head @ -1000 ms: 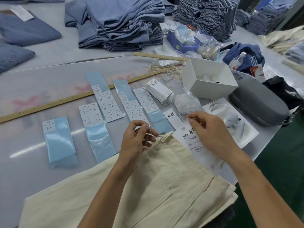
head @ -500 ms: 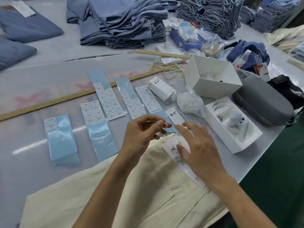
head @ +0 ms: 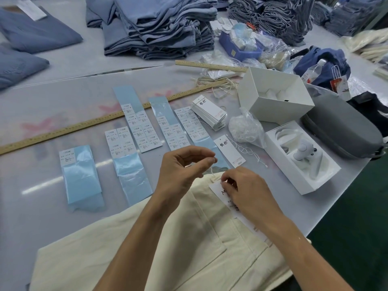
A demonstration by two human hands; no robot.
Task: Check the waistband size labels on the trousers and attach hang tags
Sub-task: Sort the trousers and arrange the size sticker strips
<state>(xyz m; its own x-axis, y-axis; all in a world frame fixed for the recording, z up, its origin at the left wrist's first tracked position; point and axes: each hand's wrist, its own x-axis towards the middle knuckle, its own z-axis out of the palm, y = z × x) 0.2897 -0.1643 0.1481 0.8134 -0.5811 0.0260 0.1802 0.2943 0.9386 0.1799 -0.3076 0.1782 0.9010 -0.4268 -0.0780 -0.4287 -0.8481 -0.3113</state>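
Both my forearms reach in from the bottom edge, bare from elbow to wrist; no sleeve covers either; my left hand (head: pixel 182 169) and right hand (head: pixel 249 194) are bare too, ungloved; I see no ring, watch or band; my fingernails are short and plain.

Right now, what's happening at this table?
A person is fixing a hang tag to cream trousers lying at the table's near edge. The right hand holds the tag against the waistband, while the left hand pinches its thin string just above. Sticker sheets and spare tags lie beyond.
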